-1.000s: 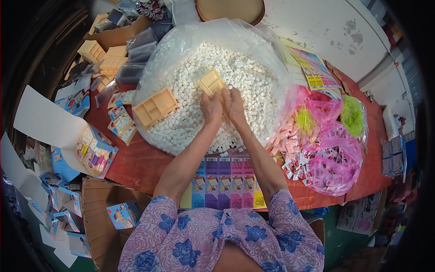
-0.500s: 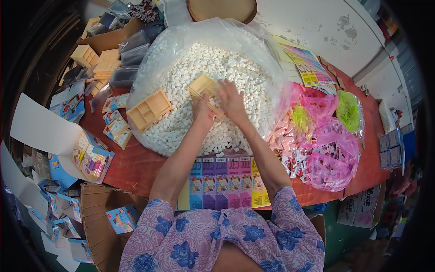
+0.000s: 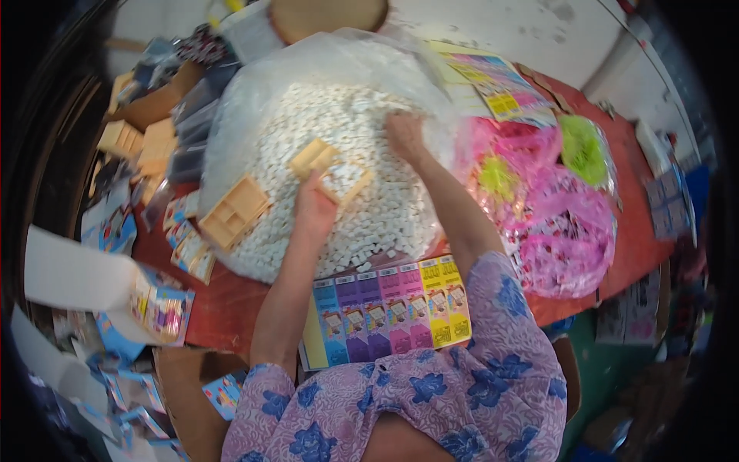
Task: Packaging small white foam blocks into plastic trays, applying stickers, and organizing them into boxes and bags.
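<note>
A large clear plastic bag lies open, full of small white block-like pieces. My left hand grips a cream plastic compartment tray above the pile. White pieces fill the tray's right-hand section, while its left section looks bare. My right hand is down at the pile's far right, fingers curled into the pieces; what they hold is hidden. A second cream tray with several compartments rests on the pile's left side, with no pieces visible in it.
Pink plastic bags of small packets and a green bag lie on the red table at right. Colourful printed sheets are at the front edge. More cream trays, clear plastic cases and printed boxes crowd the left.
My right hand has left the tray and moved to the far right of the pile. My left hand still holds the tray, now tilted differently and showing white pieces. The whole view has shifted slightly.
</note>
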Tool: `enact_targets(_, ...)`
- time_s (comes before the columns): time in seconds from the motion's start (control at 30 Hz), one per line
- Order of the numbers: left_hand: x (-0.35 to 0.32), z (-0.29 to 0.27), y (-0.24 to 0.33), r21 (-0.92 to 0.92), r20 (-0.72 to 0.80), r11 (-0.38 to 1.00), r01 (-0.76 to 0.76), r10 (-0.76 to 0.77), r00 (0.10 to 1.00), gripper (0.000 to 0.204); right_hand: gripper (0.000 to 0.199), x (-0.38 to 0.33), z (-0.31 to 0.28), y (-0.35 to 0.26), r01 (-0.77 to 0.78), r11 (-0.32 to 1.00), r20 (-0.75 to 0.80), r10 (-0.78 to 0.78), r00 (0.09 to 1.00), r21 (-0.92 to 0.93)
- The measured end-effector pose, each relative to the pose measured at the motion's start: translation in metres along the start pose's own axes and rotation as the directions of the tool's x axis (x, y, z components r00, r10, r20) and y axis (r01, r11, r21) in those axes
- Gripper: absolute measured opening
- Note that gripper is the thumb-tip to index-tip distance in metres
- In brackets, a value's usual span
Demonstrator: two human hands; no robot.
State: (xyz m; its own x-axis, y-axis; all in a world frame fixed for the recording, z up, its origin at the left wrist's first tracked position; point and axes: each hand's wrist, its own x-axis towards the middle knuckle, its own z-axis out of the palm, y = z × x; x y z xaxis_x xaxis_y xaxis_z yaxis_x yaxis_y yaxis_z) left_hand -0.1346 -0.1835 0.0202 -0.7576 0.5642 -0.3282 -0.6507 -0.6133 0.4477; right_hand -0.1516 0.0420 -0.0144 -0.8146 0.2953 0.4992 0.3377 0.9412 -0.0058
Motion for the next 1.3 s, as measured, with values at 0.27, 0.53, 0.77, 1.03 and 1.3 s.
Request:
enact_targets(0.27,-0.005,-0.023,0.015,0.191,-0.001,0.980,0.062,-0.063,0.998,0.033,0.008,-0.008,-0.043,-0.070,0.088,0.947,-0.049,-0.077,0.996,0.310)
enact_targets(0.53,-0.020,-0.025,0.013,0.180,-0.066,0.982,0.054,-0.043,0.997,0.031,0.009,-0.061,-0.116,-0.038,0.191,0.635,-0.190,-0.071,0.979,0.749)
enact_targets(0.77,-0.038,-0.023,0.014,0.186,-0.052,0.982,0.044,-0.035,0.998,0.029,0.013,-0.188,-0.224,0.081,-0.321,0.749,0.085,0.336,0.938,0.579)
enact_targets(1.03,-0.052,-0.029,-0.003,0.208,-0.007,0.971,0.119,-0.120,0.993,0.031,0.018,-0.264,-0.214,0.052,-0.390,0.895,0.322,0.312,0.894,0.216)
enact_targets(1.3,-0.067,-0.023,-0.016,0.212,-0.045,0.969,0.130,-0.124,0.991,0.033,0.020,-0.270,-0.165,0.049,-0.318,0.948,0.292,0.307,0.906,-0.011)
